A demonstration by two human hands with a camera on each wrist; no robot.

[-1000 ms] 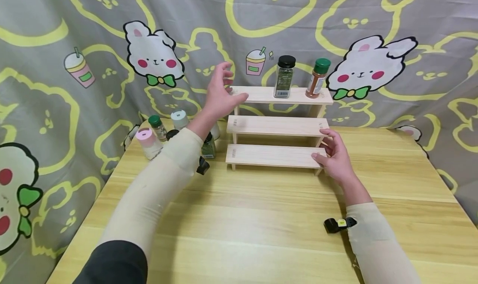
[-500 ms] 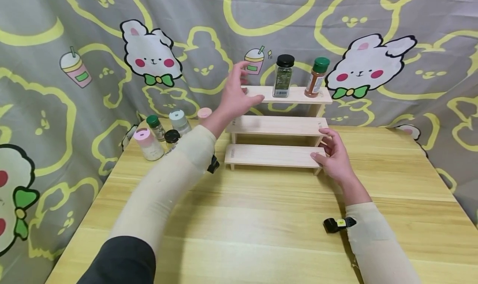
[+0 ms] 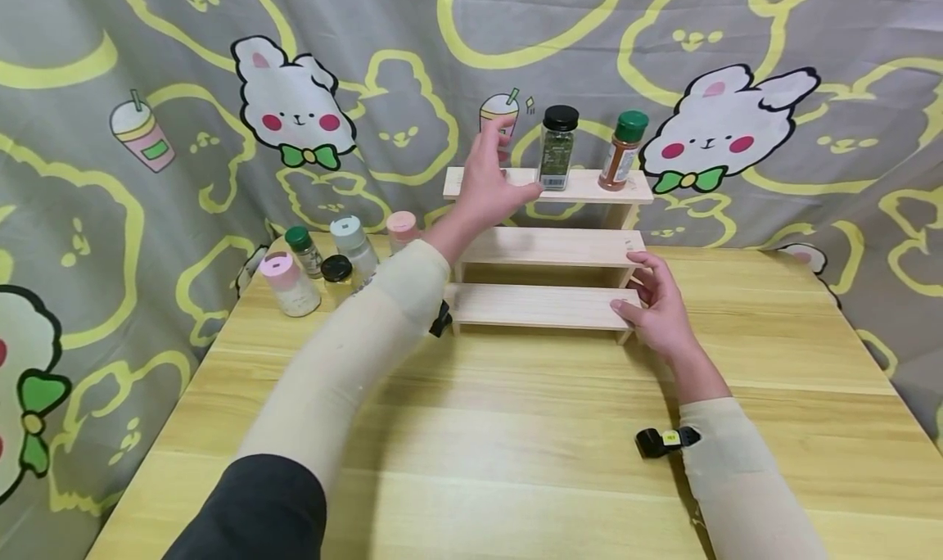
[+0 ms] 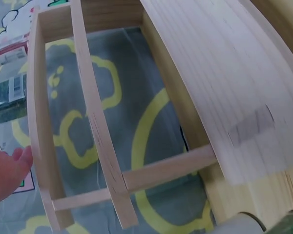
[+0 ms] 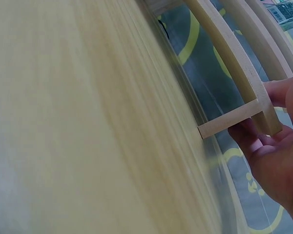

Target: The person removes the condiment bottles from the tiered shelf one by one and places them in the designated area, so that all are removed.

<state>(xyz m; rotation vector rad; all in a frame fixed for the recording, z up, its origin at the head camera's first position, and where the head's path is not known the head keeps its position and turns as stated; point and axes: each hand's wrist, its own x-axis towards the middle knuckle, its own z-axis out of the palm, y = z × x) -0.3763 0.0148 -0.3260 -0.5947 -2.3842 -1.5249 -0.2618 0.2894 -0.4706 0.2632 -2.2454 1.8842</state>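
Note:
A wooden three-tier shelf rack [image 3: 545, 306] stands on the table. On its top tier are a herb jar [image 3: 556, 152] with a black lid and, to its right, a spice jar [image 3: 623, 155] with a green lid and red-brown contents. My left hand [image 3: 492, 185] is over the top tier, left of the herb jar, thumb and fingers spread apart. Its thumb tip comes close to the jar's base; whether they touch I cannot tell. My right hand [image 3: 663, 310] grips the rack's right end, its thumb on the bottom tier, as the right wrist view also shows.
Left of the rack stand several jars, among them a pink-lidded jar [image 3: 289, 286], a green-lidded jar [image 3: 304, 250], a black-lidded jar [image 3: 338, 277] and a pale blue-lidded jar [image 3: 354, 247]. My left forearm partly hides this group. A patterned curtain [image 3: 412, 20] hangs behind.
My left hand has moved right along the top tier, from its left end up to the herb jar. My right hand stays on the rack's right end.

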